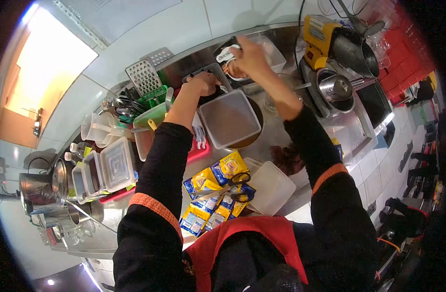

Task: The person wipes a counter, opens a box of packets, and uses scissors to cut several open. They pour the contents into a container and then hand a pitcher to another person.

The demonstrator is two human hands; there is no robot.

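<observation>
At the back of the steel counter, my right hand [251, 57] is closed on the edge of a dark printed package [231, 65] with white lettering and a food picture. My left hand [207, 83] reaches down at a dark grey container [214, 69] against the wall; its fingertips are hidden. Just in front of both hands, a translucent square tub or lid [230, 119] rests over a round pan [256, 109]. Nearer my body, open scissors [240, 187] lie on several yellow and blue packets [203, 207]. A clear container [267, 52] stands behind my right hand.
To the left are a metal grater [144, 78], measuring jugs [94, 127], plastic containers [117, 164] and a large pot [38, 187]. On the right, a yellow-and-black machine [325, 41] stands beside a metal pot [336, 88]. Another translucent lid [271, 187] lies near the front edge.
</observation>
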